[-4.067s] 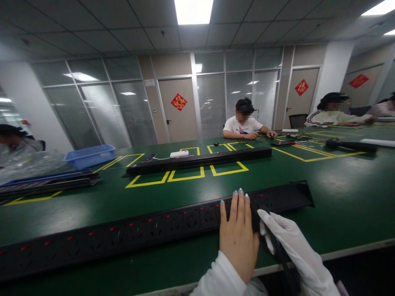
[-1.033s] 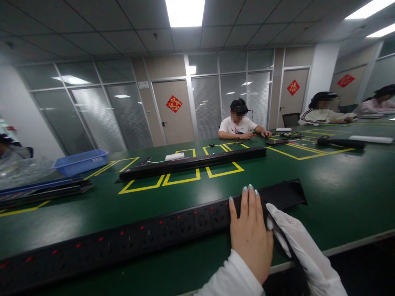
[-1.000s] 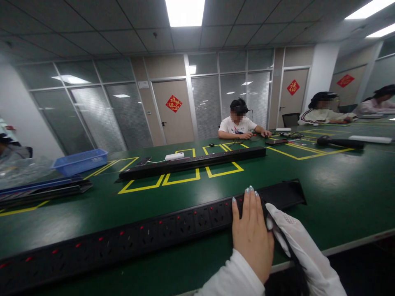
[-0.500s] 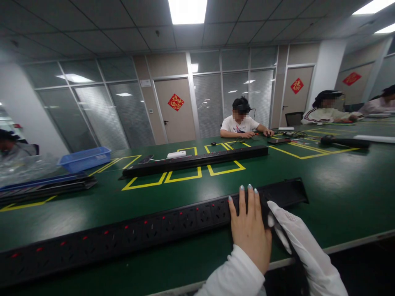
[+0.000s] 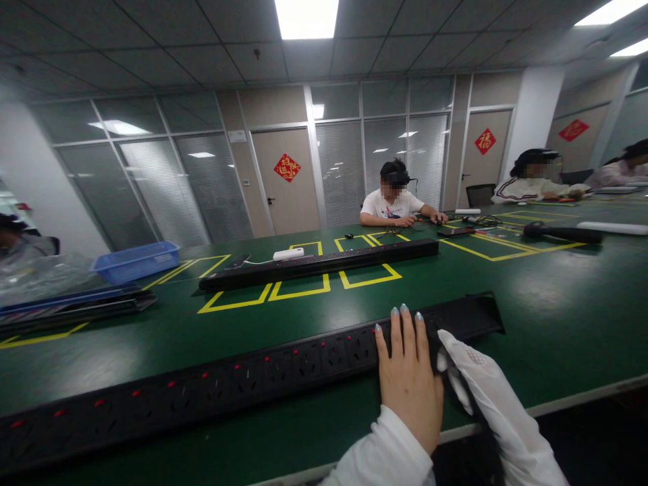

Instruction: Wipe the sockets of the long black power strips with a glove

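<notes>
A long black socket strip (image 5: 237,381) with red marks lies slantwise across the near part of the green table. My left hand (image 5: 409,378), bare with pale nail polish, rests flat on the strip near its right end, fingers stretched out. Just right of it, my right hand (image 5: 468,368) in a white glove touches the strip's near side. Its fingers are bent around something dark that I cannot make out. To the right of both hands, the strip's black end piece (image 5: 468,316) shows bare.
Farther back lies a second black strip (image 5: 324,262) with a white device (image 5: 288,254) on it. A blue basket (image 5: 136,262) and stacked dark panels (image 5: 75,307) are at left. A black tool (image 5: 561,233) is at right. People sit across the table.
The fingers of my left hand have shifted slightly, with the middle ones spread farther apart. My right hand stays at nearly the same place beside it.
</notes>
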### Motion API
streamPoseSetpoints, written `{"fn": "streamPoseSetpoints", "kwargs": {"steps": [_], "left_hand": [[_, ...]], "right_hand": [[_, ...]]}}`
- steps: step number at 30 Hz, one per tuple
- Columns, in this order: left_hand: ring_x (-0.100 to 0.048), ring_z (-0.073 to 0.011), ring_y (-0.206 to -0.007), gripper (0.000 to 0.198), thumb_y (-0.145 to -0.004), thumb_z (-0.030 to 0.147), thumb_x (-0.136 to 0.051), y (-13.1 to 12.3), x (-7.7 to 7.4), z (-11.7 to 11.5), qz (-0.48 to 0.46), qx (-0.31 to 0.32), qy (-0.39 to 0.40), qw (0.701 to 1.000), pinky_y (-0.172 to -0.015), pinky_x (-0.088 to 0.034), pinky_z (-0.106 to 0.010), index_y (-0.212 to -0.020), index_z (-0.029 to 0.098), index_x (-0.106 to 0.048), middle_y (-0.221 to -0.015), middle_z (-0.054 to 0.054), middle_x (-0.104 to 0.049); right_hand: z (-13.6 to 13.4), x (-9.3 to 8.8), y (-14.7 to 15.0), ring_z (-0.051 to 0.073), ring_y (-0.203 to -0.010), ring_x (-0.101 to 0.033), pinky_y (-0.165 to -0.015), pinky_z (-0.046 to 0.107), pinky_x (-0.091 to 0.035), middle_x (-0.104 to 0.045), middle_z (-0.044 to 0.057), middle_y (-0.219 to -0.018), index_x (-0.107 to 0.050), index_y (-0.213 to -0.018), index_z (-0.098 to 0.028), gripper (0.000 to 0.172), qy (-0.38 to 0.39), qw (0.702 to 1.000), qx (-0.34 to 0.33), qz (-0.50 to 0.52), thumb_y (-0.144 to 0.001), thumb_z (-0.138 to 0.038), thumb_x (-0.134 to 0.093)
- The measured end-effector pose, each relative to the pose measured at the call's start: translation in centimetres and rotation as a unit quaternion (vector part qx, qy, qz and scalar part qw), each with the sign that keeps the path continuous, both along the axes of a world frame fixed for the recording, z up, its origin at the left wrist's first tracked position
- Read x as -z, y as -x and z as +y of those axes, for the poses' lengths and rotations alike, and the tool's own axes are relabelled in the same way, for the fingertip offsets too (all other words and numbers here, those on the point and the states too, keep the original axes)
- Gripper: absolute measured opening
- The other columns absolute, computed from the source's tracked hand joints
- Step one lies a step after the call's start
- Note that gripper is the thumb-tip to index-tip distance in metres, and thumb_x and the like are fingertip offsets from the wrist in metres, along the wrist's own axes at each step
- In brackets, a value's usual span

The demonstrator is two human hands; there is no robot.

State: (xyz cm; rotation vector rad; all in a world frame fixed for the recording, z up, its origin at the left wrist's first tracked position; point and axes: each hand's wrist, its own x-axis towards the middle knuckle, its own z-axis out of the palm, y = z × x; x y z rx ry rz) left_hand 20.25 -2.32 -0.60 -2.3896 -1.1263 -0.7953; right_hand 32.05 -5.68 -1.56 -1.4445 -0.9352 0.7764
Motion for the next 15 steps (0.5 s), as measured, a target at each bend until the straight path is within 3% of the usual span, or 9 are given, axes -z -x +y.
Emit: {"fn": "streamPoseSetpoints", "kwargs": {"steps": [15], "left_hand": [[-0.025, -0.0320, -0.143, 0.076, -0.086, 0.045, -0.055, 0.12, -0.25, -0.21, 0.006, -0.005, -0.004, 1.000, -0.109, -0.036, -0.055, -0.149, 0.013, -0.027, -0.155, -0.015, -0.028]], "right_hand": [[-0.08, 0.16, -0.04, 0.008, -0.029, -0.039, -0.037, 0.019, -0.028, -0.046, -0.006, -0.029, -0.060, -0.064, -0.020, 0.054, -0.007, 1.000, 0.003, -0.002, -0.083, -0.070, -0.055]]}}
